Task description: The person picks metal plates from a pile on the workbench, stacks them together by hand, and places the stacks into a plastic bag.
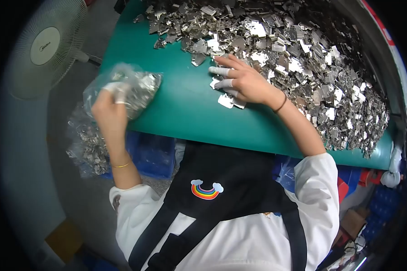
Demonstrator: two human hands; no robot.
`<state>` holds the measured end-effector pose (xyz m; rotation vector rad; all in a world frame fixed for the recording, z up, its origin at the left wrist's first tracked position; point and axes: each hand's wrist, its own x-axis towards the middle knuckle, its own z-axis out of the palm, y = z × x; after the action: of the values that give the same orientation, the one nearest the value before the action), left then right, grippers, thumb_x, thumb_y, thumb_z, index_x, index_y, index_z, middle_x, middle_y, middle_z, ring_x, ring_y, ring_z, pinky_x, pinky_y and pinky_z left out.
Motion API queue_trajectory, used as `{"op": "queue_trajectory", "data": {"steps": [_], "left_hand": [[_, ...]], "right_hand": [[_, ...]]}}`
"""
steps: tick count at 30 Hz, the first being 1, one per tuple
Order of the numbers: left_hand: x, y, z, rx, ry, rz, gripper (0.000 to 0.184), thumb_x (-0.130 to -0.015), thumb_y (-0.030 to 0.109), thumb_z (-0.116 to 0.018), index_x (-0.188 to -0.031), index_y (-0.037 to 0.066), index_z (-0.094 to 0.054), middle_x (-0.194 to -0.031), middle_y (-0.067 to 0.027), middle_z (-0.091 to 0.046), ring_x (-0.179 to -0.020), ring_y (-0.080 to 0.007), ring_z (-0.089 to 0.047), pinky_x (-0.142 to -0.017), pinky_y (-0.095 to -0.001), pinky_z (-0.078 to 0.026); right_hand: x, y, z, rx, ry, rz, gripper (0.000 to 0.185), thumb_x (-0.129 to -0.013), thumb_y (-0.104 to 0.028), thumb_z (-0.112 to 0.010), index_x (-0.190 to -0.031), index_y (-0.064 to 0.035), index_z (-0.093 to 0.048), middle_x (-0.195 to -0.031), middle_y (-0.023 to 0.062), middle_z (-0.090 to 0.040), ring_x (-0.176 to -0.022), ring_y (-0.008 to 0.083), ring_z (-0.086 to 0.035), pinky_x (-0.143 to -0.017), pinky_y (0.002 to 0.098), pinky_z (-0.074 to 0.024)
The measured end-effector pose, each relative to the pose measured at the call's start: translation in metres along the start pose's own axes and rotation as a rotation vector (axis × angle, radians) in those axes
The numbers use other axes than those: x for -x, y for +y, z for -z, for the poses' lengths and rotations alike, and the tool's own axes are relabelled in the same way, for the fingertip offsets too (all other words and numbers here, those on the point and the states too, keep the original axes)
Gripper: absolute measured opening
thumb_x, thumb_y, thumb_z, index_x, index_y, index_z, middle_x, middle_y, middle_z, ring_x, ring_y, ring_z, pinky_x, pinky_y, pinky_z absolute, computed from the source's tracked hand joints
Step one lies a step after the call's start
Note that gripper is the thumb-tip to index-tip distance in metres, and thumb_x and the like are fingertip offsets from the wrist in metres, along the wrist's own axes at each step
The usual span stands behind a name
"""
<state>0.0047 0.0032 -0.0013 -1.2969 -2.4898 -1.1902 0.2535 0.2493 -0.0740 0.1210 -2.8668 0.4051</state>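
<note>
My left hand (109,108), somewhat blurred, is closed on the top of a clear plastic bag (144,86) at the left end of the green table. Shiny small metal pieces show through the bag. White covers wrap some fingers on both hands. My right hand (251,85) lies palm down at the near edge of a wide heap of stamped metal pieces (285,49), its fingers spread. A few flat metal pieces (227,100) lie under and beside that hand. Whether its fingertips grip any piece is hidden.
Below the table's left edge hangs another clear bag (92,149) of metal pieces, beside a blue bin (151,153). A white fan (47,47) stands at the far left. The green tabletop (181,106) runs between my hands.
</note>
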Motion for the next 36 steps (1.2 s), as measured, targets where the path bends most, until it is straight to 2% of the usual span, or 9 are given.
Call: {"op": "queue_trajectory", "data": {"steps": [6, 8, 13, 17, 21, 23, 27, 33, 36], "left_hand": [[0.013, 0.039, -0.007, -0.385, 0.232, -0.158, 0.056, -0.074, 0.031, -0.082, -0.117, 0.006, -0.055, -0.117, -0.0126, -0.053, -0.116, -0.0313, -0.046, -0.101, -0.0469, -0.032], [0.024, 0.064, -0.03, -0.125, 0.359, -0.291, 0.055, -0.074, 0.03, -0.082, -0.117, 0.009, -0.055, -0.121, -0.0126, -0.05, -0.115, -0.0329, -0.045, -0.101, -0.0469, -0.031], [0.061, 0.087, -0.124, 0.209, -0.415, -0.507, 0.041, -0.074, 0.022, -0.077, -0.108, 0.005, -0.064, -0.102, -0.0102, -0.057, -0.096, -0.0294, -0.055, -0.081, -0.0402, -0.046], [0.049, 0.078, -0.162, 0.226, -0.663, -0.647, 0.034, -0.074, 0.018, -0.077, -0.103, 0.005, -0.065, -0.09, -0.0097, -0.062, -0.081, -0.0292, -0.059, -0.07, -0.038, -0.049], [0.05, 0.092, -0.144, 0.357, -0.586, -0.426, 0.02, -0.083, 0.01, -0.071, -0.102, 0.004, -0.068, -0.074, -0.0086, -0.063, -0.064, -0.022, -0.062, -0.058, -0.0319, -0.05], [0.054, 0.092, -0.134, 0.472, -0.996, 0.073, 0.027, -0.082, 0.009, -0.069, -0.108, 0.002, -0.065, -0.081, -0.0122, -0.061, -0.077, -0.0319, -0.062, -0.071, -0.0402, -0.052], [0.078, 0.077, -0.139, 0.277, -0.572, -0.435, 0.037, -0.079, 0.017, -0.075, -0.112, 0.004, -0.065, -0.101, -0.0124, -0.058, -0.095, -0.0299, -0.057, -0.081, -0.0399, -0.049], [0.077, 0.074, -0.134, 0.194, -0.719, -0.52, 0.054, -0.072, 0.023, -0.082, -0.118, 0.004, -0.06, -0.107, -0.013, -0.056, -0.099, -0.0293, -0.056, -0.081, -0.0371, -0.049], [0.079, 0.08, -0.137, 0.976, -0.908, 0.318, 0.053, -0.078, 0.006, -0.072, -0.127, 0.005, -0.051, -0.127, -0.0144, -0.054, -0.111, -0.0232, -0.055, -0.081, -0.0321, -0.049]], "right_hand": [[0.048, -0.065, -0.008, -0.021, 0.371, -0.422, 0.037, -0.074, -0.022, -0.078, -0.107, -0.0099, -0.067, -0.104, 0.0067, -0.06, -0.093, 0.0274, -0.056, -0.078, 0.0388, -0.0473], [0.054, -0.079, -0.02, -0.011, 0.362, -0.486, 0.039, -0.076, -0.015, -0.076, -0.113, -0.0077, -0.064, -0.1, 0.0085, -0.061, -0.093, 0.0286, -0.056, -0.078, 0.0381, -0.0476], [0.085, -0.086, -0.005, -0.278, 0.404, -0.664, 0.043, -0.072, -0.003, -0.077, -0.112, -0.0065, -0.062, -0.1, 0.0089, -0.062, -0.097, 0.0278, -0.059, -0.083, 0.0362, -0.0486], [0.108, -0.097, -0.006, -0.242, 0.271, -0.662, 0.065, -0.063, -0.028, -0.086, -0.119, -0.0076, -0.06, -0.119, 0.0109, -0.058, -0.11, 0.031, -0.053, -0.096, 0.0391, -0.0426], [0.118, -0.105, -0.008, -0.224, 0.348, -0.748, 0.076, -0.063, -0.028, -0.087, -0.129, -0.0095, -0.054, -0.122, 0.0108, -0.058, -0.114, 0.0315, -0.051, -0.099, 0.0398, -0.0409], [0.122, -0.107, -0.016, -0.242, 0.409, -0.83, 0.076, -0.065, -0.021, -0.087, -0.132, -0.0097, -0.052, -0.121, 0.01, -0.059, -0.114, 0.03, -0.051, -0.099, 0.0387, -0.0401], [0.115, -0.108, -0.017, -0.215, 0.417, -0.83, 0.074, -0.067, -0.01, -0.083, -0.134, -0.0105, -0.051, -0.119, 0.0086, -0.06, -0.115, 0.0277, -0.052, -0.099, 0.0359, -0.0395], [0.116, -0.105, -0.02, -0.207, 0.419, -0.812, 0.074, -0.07, -0.006, -0.081, -0.136, -0.008, -0.048, -0.123, 0.0099, -0.06, -0.108, 0.025, -0.057, -0.096, 0.0352, -0.0431], [0.114, -0.105, -0.019, -0.412, 0.503, -0.822, 0.07, -0.074, 0.0, -0.077, -0.136, -0.0052, -0.046, -0.126, 0.0102, -0.059, -0.099, 0.0193, -0.061, -0.088, 0.0306, -0.0474]]}}
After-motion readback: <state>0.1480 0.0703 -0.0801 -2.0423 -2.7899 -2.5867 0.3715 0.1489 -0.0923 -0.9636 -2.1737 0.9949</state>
